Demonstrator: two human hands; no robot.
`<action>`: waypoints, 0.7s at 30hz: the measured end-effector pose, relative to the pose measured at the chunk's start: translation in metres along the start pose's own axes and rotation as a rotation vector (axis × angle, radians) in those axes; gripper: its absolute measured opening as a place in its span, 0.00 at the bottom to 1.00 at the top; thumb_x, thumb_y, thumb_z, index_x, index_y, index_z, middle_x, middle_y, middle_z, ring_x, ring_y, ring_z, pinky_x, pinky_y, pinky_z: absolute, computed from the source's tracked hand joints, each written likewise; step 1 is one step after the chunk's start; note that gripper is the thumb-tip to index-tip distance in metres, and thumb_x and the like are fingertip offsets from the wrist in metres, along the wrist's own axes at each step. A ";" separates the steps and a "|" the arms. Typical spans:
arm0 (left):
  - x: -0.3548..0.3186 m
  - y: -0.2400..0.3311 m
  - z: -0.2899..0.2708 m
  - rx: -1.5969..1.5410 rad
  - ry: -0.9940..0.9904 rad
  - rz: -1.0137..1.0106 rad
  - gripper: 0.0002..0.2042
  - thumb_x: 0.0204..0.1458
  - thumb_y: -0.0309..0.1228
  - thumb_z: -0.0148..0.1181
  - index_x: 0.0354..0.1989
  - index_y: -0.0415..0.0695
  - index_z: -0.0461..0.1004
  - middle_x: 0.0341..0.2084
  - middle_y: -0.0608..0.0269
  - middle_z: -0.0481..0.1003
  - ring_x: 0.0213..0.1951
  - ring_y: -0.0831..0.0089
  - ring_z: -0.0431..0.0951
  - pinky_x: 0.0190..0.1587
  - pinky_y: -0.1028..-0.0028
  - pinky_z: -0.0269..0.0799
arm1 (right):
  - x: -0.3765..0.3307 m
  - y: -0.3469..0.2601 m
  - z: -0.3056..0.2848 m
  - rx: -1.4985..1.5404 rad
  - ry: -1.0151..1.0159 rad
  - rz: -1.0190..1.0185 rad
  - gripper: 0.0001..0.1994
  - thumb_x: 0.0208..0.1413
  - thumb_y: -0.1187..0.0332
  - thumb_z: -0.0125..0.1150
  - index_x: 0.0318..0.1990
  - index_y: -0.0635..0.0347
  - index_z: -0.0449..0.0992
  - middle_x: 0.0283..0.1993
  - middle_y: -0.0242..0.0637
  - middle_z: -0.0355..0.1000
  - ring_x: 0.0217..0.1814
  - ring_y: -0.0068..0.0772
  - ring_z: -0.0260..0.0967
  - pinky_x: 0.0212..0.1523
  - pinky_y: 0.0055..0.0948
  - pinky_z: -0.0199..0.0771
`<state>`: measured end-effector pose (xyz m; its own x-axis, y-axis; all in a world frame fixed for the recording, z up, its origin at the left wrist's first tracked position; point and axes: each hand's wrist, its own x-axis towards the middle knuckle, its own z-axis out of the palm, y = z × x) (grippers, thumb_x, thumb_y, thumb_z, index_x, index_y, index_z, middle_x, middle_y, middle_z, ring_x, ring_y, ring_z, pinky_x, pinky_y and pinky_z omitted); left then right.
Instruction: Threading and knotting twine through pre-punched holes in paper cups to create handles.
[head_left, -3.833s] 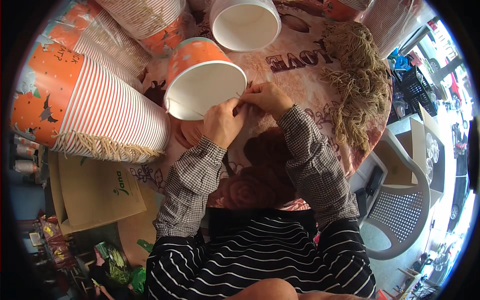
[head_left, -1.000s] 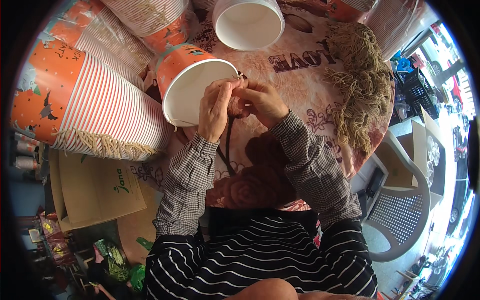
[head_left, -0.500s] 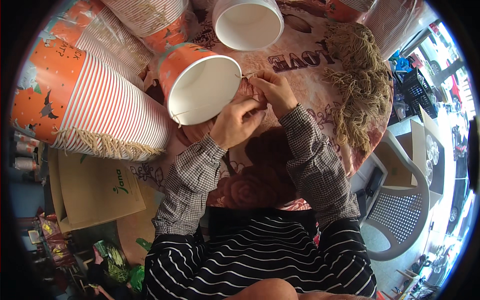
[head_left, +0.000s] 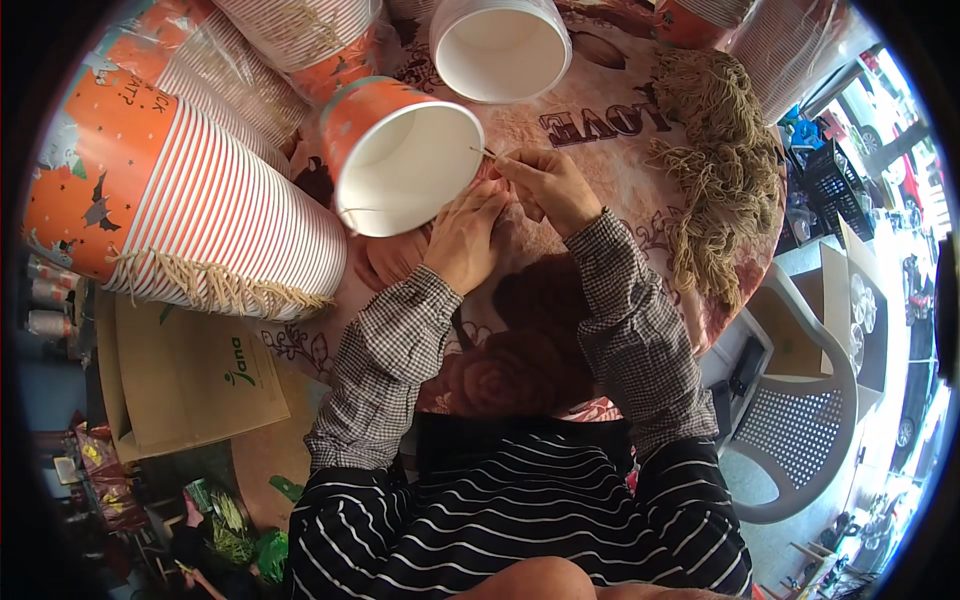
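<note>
A paper bucket (head_left: 410, 172), orange outside and white within, lies tilted with its mouth toward me. My left hand (head_left: 466, 238) is at the bucket's lower right rim, fingers together and bent against its side; the thumb is hidden. Just right of the rim, my right hand (head_left: 550, 188) pinches a thin beige cord (head_left: 487, 152) that comes through the bucket's edge. Another stretch of cord crosses the inside near the lower left rim. A large stack of matching buckets (head_left: 225, 210) lies to the left, with cord ends hanging along its lower side.
On the flowered tablecloth (head_left: 620, 190), a heap of beige cords (head_left: 715, 170) lies at the right. A white bucket stack (head_left: 500, 55) stands at the back, with plastic-wrapped stacks (head_left: 300, 40) at the back left. A cardboard box (head_left: 200, 370) sits lower left, a grey plastic chair (head_left: 800, 420) right.
My left hand has shifted slightly up, its fingers straightening along the bucket's rim. The bucket has tipped up a little. My right hand stays by the rim, with the cord now showing more plainly.
</note>
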<state>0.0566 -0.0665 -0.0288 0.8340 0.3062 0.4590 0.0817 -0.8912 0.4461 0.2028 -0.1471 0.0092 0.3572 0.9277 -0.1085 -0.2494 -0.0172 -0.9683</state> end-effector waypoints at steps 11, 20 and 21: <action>0.009 -0.005 -0.034 0.131 0.252 -0.220 0.15 0.51 0.28 0.55 0.47 0.38 0.70 0.42 0.45 0.72 0.43 0.49 0.74 0.42 0.56 0.70 | -0.002 0.002 0.001 -0.023 -0.049 -0.051 0.09 0.59 0.69 0.49 0.38 0.64 0.74 0.16 0.25 0.57 0.14 0.16 0.51 0.16 0.20 0.53; 0.015 -0.007 -0.017 -1.407 0.178 -0.723 0.16 0.56 0.31 0.54 0.52 0.44 0.66 0.46 0.60 0.71 0.42 0.70 0.74 0.43 0.72 0.75 | -0.007 0.000 -0.002 -0.028 -0.146 -0.106 0.09 0.59 0.68 0.53 0.33 0.65 0.74 0.18 0.27 0.63 0.14 0.16 0.56 0.15 0.18 0.57; 0.009 -0.026 -0.008 -1.338 0.252 -0.498 0.14 0.55 0.30 0.55 0.49 0.43 0.68 0.44 0.61 0.71 0.39 0.69 0.74 0.38 0.71 0.75 | -0.010 -0.007 0.009 -0.094 -0.203 -0.150 0.08 0.58 0.69 0.53 0.34 0.65 0.74 0.18 0.28 0.64 0.14 0.16 0.57 0.14 0.18 0.57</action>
<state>0.0582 -0.0382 -0.0301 0.7439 0.6603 0.1030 -0.3501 0.2538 0.9017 0.1929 -0.1527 0.0195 0.1939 0.9781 0.0757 -0.1197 0.1001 -0.9877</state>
